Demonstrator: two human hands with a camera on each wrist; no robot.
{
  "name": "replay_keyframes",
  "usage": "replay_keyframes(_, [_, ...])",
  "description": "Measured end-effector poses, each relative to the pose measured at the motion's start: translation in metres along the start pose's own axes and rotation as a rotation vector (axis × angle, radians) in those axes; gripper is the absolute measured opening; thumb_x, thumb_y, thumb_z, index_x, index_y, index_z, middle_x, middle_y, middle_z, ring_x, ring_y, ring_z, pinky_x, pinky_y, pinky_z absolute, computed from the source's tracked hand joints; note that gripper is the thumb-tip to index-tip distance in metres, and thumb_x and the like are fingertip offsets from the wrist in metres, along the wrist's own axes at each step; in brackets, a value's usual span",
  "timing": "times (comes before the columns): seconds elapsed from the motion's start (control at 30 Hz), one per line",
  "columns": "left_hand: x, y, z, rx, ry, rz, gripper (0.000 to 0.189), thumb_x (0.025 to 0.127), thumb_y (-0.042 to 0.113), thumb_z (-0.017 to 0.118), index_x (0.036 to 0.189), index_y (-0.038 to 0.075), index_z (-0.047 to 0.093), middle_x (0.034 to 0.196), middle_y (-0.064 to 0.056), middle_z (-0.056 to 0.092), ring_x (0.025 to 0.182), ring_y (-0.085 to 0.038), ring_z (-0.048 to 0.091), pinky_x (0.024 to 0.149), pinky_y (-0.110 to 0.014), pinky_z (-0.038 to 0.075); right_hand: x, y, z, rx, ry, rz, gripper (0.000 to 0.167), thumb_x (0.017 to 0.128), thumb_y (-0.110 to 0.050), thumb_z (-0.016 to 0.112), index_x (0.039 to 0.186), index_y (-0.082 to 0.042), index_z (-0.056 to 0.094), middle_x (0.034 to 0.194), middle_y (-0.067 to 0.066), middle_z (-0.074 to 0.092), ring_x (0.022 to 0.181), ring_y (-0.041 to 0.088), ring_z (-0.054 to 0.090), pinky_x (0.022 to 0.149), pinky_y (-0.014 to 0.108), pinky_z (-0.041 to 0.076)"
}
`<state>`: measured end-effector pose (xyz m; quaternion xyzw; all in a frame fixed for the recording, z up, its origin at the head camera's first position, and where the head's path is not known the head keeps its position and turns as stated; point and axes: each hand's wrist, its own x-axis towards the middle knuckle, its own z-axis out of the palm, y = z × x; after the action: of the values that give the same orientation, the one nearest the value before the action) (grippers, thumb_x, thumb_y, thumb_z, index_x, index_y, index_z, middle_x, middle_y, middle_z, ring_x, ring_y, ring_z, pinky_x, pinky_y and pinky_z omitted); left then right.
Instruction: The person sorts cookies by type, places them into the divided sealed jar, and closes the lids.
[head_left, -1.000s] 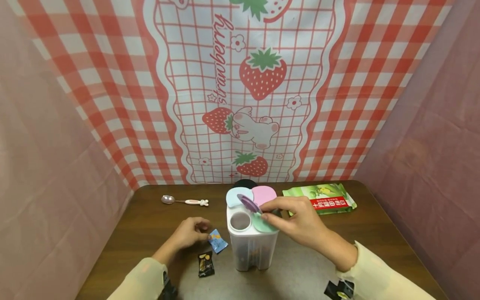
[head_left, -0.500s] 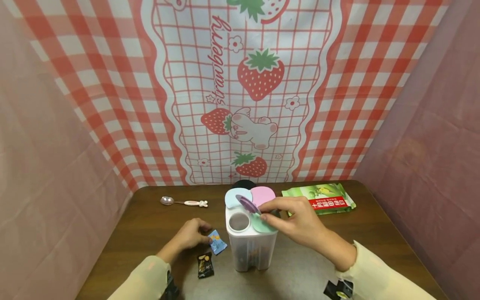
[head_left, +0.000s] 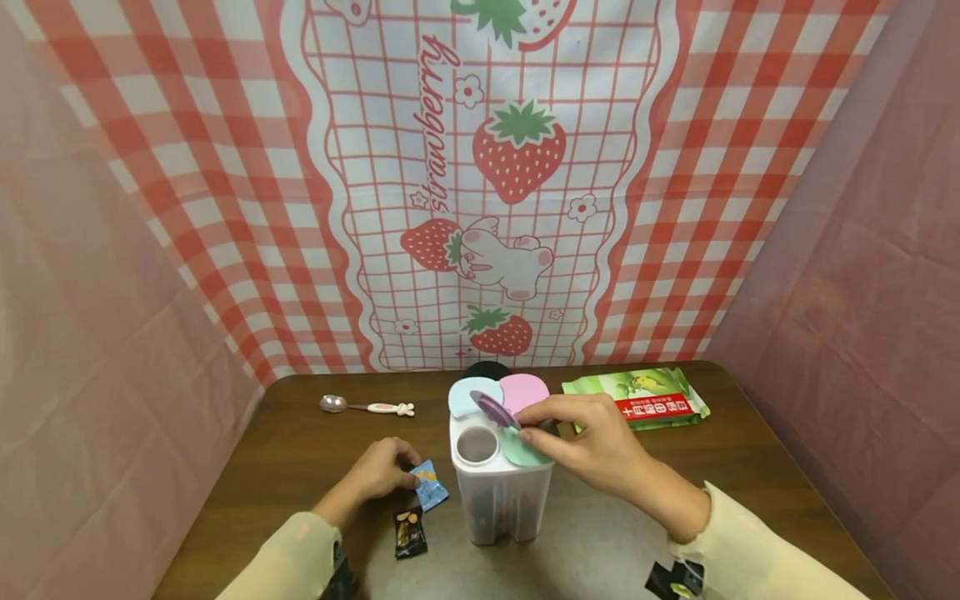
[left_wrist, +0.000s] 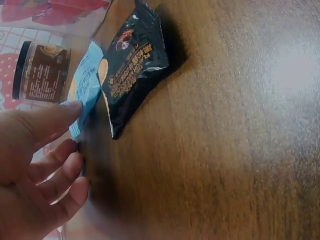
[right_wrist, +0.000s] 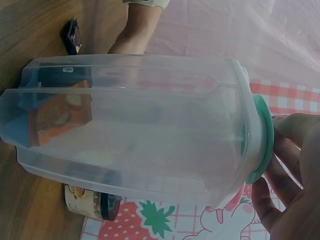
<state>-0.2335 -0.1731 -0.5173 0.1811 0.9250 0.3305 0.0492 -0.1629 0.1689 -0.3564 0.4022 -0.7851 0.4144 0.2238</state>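
Observation:
My left hand (head_left: 380,468) pinches the edge of a small blue snack packet (head_left: 428,485) at the table; the thumb lies on its near face in the left wrist view. Next to it is a black snack packet (left_wrist: 131,70) with gold print. At the table's middle stands a clear storage container (head_left: 504,507) with a white top and several coloured lids. My right hand (head_left: 596,437) holds the purple lid (head_left: 491,408) tilted up, baring a round opening (head_left: 477,446). Under that hand the mint lid (right_wrist: 261,140) is closed. Through the container wall an orange packet (right_wrist: 65,112) shows near the bottom.
A spoon with a rabbit handle (head_left: 386,408) lies at the back left. At the back right lies a green wipes pack (head_left: 637,396). A jar with a black lid (left_wrist: 45,70) stands behind the container, mostly hidden in the head view.
The blue packet has shifted slightly left, toward my left hand. My right hand keeps the purple lid raised as before. The head view has drifted a little.

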Motion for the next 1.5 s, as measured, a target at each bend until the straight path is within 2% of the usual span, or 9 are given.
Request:
replay_keyframes(0.2, [-0.002, 0.0, -0.006, -0.045, 0.009, -0.008, 0.024, 0.068, 0.005, 0.088, 0.084, 0.007, 0.07, 0.078, 0.0, 0.07, 0.073, -0.01, 0.061, 0.07, -0.029, 0.05, -0.001, 0.0, 0.001, 0.007, -0.001, 0.006, 0.022, 0.083, -0.007, 0.085, 0.102, -0.018, 0.08, 0.093, -0.008, 0.078, 0.077, 0.004, 0.067, 0.065, 0.016, 0.05])
replay_keyframes(0.37, [-0.004, -0.001, -0.012, -0.123, 0.022, -0.001, 0.024, 0.071, -0.001, 0.086, 0.086, 0.004, 0.068, 0.079, -0.006, 0.069, 0.075, -0.015, 0.062, 0.068, -0.027, 0.05, -0.001, -0.001, 0.001, -0.001, 0.0, 0.005, 0.022, 0.083, -0.007, 0.085, 0.102, -0.019, 0.08, 0.093, -0.008, 0.078, 0.077, 0.003, 0.067, 0.065, 0.019, 0.052])
replay_keyframes(0.53, [-0.002, -0.007, -0.017, -0.2, 0.046, 0.009, 0.022, 0.075, -0.002, 0.084, 0.089, 0.004, 0.069, 0.079, -0.005, 0.068, 0.073, -0.014, 0.062, 0.066, -0.025, 0.051, 0.0, -0.001, 0.001, -0.007, 0.001, 0.004, 0.023, 0.083, -0.008, 0.085, 0.102, -0.018, 0.08, 0.094, -0.008, 0.078, 0.079, 0.003, 0.069, 0.067, 0.021, 0.054])
replay_keyframes(0.67, [-0.005, -0.003, -0.024, -0.274, 0.075, 0.009, 0.018, 0.078, -0.004, 0.081, 0.092, 0.001, 0.07, 0.08, -0.008, 0.068, 0.072, -0.015, 0.061, 0.063, -0.025, 0.051, 0.0, -0.001, 0.001, -0.007, 0.0, 0.003, 0.022, 0.083, -0.008, 0.085, 0.101, -0.018, 0.08, 0.093, -0.008, 0.078, 0.08, 0.003, 0.07, 0.067, 0.021, 0.054])
replay_keyframes(0.87, [-0.01, 0.018, -0.05, -0.261, 0.128, 0.044, 0.015, 0.084, -0.001, 0.079, 0.097, 0.001, 0.071, 0.09, -0.01, 0.072, 0.082, -0.019, 0.066, 0.069, -0.027, 0.055, 0.0, 0.0, 0.001, -0.023, 0.004, -0.006, 0.023, 0.082, -0.007, 0.086, 0.101, -0.018, 0.08, 0.093, -0.009, 0.078, 0.078, 0.003, 0.069, 0.066, 0.017, 0.051])
replay_keyframes(1.0, [-0.014, 0.04, -0.072, -0.239, 0.172, 0.007, 0.014, 0.088, 0.003, 0.078, 0.101, 0.005, 0.072, 0.098, -0.01, 0.074, 0.088, -0.018, 0.069, 0.074, -0.031, 0.058, 0.001, -0.001, 0.0, -0.031, 0.004, -0.002, 0.023, 0.081, -0.009, 0.086, 0.101, -0.018, 0.08, 0.092, -0.009, 0.078, 0.077, 0.002, 0.067, 0.064, 0.015, 0.049])
replay_keyframes(1.1, [-0.017, 0.057, -0.086, -0.257, 0.212, -0.007, 0.014, 0.089, 0.004, 0.078, 0.102, 0.006, 0.071, 0.099, -0.012, 0.074, 0.085, -0.018, 0.071, 0.069, -0.032, 0.06, 0.001, -0.001, 0.0, -0.03, 0.002, 0.002, 0.022, 0.082, -0.009, 0.086, 0.101, -0.018, 0.08, 0.092, -0.009, 0.078, 0.076, 0.002, 0.067, 0.064, 0.014, 0.048])
replay_keyframes(1.33, [-0.029, 0.092, -0.108, -0.29, 0.315, 0.093, 0.014, 0.087, 0.008, 0.082, 0.099, 0.008, 0.073, 0.091, -0.009, 0.075, 0.078, -0.013, 0.07, 0.063, -0.028, 0.058, 0.002, -0.002, 0.0, -0.025, 0.004, 0.004, 0.022, 0.082, -0.008, 0.085, 0.101, -0.019, 0.08, 0.09, -0.009, 0.077, 0.07, 0.001, 0.061, 0.058, 0.013, 0.044])
replay_keyframes(1.5, [-0.035, 0.112, -0.118, -0.385, 0.292, 0.149, 0.013, 0.088, 0.008, 0.081, 0.099, 0.006, 0.073, 0.088, -0.012, 0.074, 0.073, -0.012, 0.071, 0.062, -0.032, 0.061, 0.002, 0.0, 0.0, -0.025, 0.005, 0.001, 0.022, 0.083, -0.007, 0.085, 0.101, -0.019, 0.08, 0.09, -0.009, 0.077, 0.069, 0.001, 0.06, 0.058, 0.013, 0.044])
